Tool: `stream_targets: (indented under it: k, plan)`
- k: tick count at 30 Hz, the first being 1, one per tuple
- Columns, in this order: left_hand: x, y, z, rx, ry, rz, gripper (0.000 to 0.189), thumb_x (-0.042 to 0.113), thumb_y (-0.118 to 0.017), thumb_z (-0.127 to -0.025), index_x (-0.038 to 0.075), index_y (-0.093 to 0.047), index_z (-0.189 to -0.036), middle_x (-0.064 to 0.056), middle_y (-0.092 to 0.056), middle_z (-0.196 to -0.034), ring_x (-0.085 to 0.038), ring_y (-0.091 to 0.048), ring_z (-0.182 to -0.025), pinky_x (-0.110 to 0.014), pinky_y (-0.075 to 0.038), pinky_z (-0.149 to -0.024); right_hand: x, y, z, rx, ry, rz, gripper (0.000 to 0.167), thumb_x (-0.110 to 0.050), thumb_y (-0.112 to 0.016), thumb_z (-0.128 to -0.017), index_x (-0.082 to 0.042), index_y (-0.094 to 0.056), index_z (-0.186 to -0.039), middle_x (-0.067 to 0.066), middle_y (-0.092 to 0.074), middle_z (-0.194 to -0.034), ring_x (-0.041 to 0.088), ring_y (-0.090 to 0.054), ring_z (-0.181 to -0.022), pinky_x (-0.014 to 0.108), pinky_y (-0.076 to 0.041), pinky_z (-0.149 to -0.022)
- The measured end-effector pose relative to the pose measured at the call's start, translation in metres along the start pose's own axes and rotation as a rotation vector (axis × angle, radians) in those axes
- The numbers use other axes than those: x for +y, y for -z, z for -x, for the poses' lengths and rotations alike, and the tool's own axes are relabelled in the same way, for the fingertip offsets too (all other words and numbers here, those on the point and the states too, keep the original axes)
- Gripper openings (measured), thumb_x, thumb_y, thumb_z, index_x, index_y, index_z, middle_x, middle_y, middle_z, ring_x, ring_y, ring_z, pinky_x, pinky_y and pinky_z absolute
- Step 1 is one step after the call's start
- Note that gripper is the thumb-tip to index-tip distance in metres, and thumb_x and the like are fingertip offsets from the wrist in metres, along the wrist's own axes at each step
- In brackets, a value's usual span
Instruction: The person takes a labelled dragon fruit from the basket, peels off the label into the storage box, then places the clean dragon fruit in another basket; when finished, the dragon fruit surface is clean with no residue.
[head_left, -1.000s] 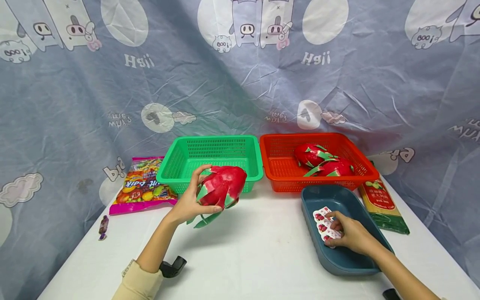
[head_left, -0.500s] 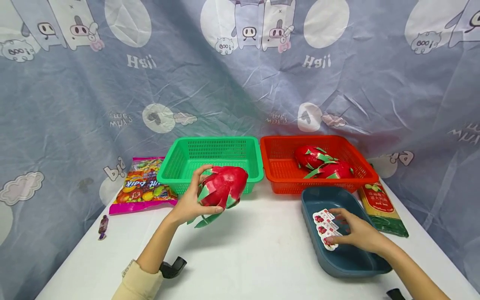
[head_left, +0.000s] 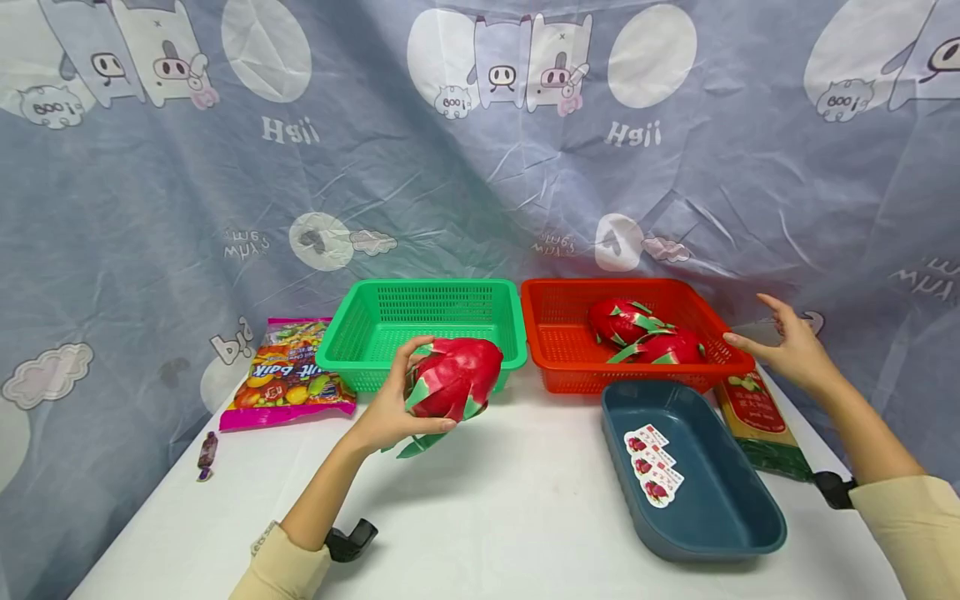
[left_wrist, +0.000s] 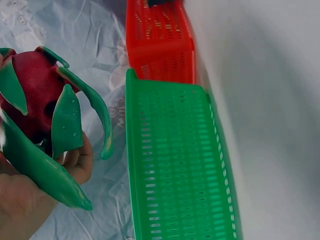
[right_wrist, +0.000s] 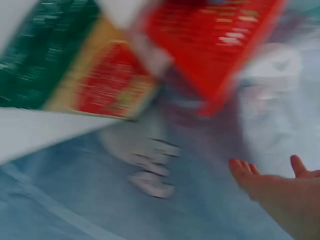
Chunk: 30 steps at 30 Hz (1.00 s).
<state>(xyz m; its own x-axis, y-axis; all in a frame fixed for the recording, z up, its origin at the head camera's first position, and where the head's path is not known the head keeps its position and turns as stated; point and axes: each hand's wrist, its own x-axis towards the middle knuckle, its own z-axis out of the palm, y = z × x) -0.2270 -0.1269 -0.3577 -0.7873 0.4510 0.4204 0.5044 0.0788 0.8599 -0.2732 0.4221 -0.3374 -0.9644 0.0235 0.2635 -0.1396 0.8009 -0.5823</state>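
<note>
A red dragon fruit with green leaf tips is gripped by my left hand over the table, just in front of the green basket. In the left wrist view its long green scales curl out past the fingers. My right hand is raised beside the right end of the red basket, thumb and fingers spread, holding nothing. Two more dragon fruits lie inside that basket. Several overlapping dragon-fruit picture labels rest in the blue-grey tray.
A candy bag lies left of the green basket, and a small wrapped candy sits near the left table edge. A yellow-green food packet lies right of the tray. A printed curtain hangs behind the baskets.
My right hand has left the labels in the tray and moved up and right to the red basket's side, fingers spread. The left hand still holds its dragon fruit in nearly the same place.
</note>
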Motion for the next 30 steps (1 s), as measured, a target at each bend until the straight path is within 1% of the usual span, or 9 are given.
stream_targets:
  k: [3,6,10,13,15,21,24,27,30]
  plan:
    - [-0.003,-0.002,0.0,0.013,0.022,0.016,0.096,0.009,-0.08,-0.07,0.024,-0.019,-0.142,-0.016,-0.032,-0.134,-0.031,-0.035,-0.123,-0.042,-0.049,-0.085,0.031,-0.015,-0.009,-0.112,-0.059,-0.083,0.091,-0.042,-0.051,-0.092,-0.008,0.014,-0.145,0.04,0.0,-0.141,0.062,-0.012,-0.122,0.075,-0.021,-0.084]
    - [-0.005,-0.006,-0.001,0.035,0.057,0.03,0.095,0.01,-0.081,-0.07,0.026,-0.02,-0.142,-0.014,-0.032,-0.133,-0.031,-0.036,-0.122,-0.041,-0.05,-0.082,0.058,-0.03,-0.009,-0.233,-0.063,-0.181,0.086,-0.041,-0.043,-0.096,-0.009,0.021,-0.143,0.043,-0.007,-0.138,0.061,-0.021,-0.119,0.074,-0.023,-0.085]
    - [-0.01,-0.015,-0.017,0.068,0.078,0.061,0.094,0.011,-0.081,-0.069,0.033,-0.023,-0.14,-0.011,-0.033,-0.131,-0.03,-0.037,-0.121,-0.041,-0.05,-0.082,0.088,-0.046,-0.011,-0.306,-0.052,-0.301,0.081,-0.039,-0.041,-0.097,-0.015,0.02,-0.144,0.038,-0.015,-0.136,0.04,-0.046,-0.113,0.057,-0.04,-0.089]
    - [-0.016,-0.027,-0.047,0.116,0.04,0.061,0.094,0.018,-0.083,-0.068,0.039,-0.023,-0.138,-0.008,-0.036,-0.127,-0.027,-0.041,-0.116,-0.039,-0.051,-0.081,0.099,-0.05,-0.013,-0.286,-0.061,-0.365,0.08,-0.037,-0.044,-0.097,-0.022,0.018,-0.146,0.035,-0.016,-0.136,0.014,-0.056,-0.102,0.039,-0.051,-0.08]
    - [-0.016,-0.038,-0.075,0.169,-0.004,0.068,0.094,0.022,-0.083,-0.067,0.042,-0.024,-0.137,-0.007,-0.039,-0.124,-0.024,-0.043,-0.112,-0.037,-0.051,-0.078,0.099,-0.051,-0.014,-0.281,-0.053,-0.387,0.081,-0.036,-0.046,-0.097,-0.021,0.018,-0.146,0.036,-0.016,-0.136,0.005,-0.056,-0.097,0.034,-0.052,-0.078]
    - [-0.002,-0.098,-0.171,0.35,-0.229,0.111,0.093,0.02,-0.083,-0.069,0.033,-0.023,-0.139,-0.007,-0.041,-0.123,-0.016,-0.045,-0.111,-0.03,-0.05,-0.082,0.093,-0.042,-0.001,-0.241,-0.034,-0.317,0.079,-0.032,-0.042,-0.098,-0.005,0.017,-0.144,0.04,-0.019,-0.134,0.017,-0.06,-0.096,0.041,-0.052,-0.076]
    - [0.001,-0.125,-0.208,0.412,-0.298,0.028,0.095,0.025,-0.083,-0.067,0.03,-0.022,-0.14,-0.003,-0.04,-0.128,-0.01,-0.043,-0.114,-0.025,-0.047,-0.085,0.09,-0.043,0.002,-0.228,-0.048,-0.297,0.077,-0.032,-0.04,-0.099,-0.004,0.017,-0.143,0.04,-0.019,-0.134,0.037,-0.057,-0.101,0.046,-0.051,-0.078]
    - [-0.006,-0.146,-0.232,0.43,-0.253,-0.064,0.096,0.032,-0.084,-0.065,0.036,-0.021,-0.139,0.003,-0.039,-0.129,-0.007,-0.04,-0.115,-0.023,-0.046,-0.085,0.086,-0.047,0.001,-0.22,-0.057,-0.304,0.079,-0.034,-0.04,-0.098,-0.005,0.017,-0.143,0.041,-0.018,-0.134,0.054,-0.046,-0.108,0.05,-0.049,-0.079]
    - [-0.021,-0.162,-0.246,0.423,-0.147,-0.157,0.096,0.04,-0.083,-0.064,0.041,-0.021,-0.137,0.004,-0.04,-0.127,-0.009,-0.042,-0.114,-0.025,-0.047,-0.083,0.081,-0.05,0.0,-0.21,-0.044,-0.318,0.079,-0.034,-0.041,-0.098,-0.005,0.016,-0.144,0.04,-0.019,-0.134,0.056,-0.044,-0.108,0.049,-0.049,-0.079]
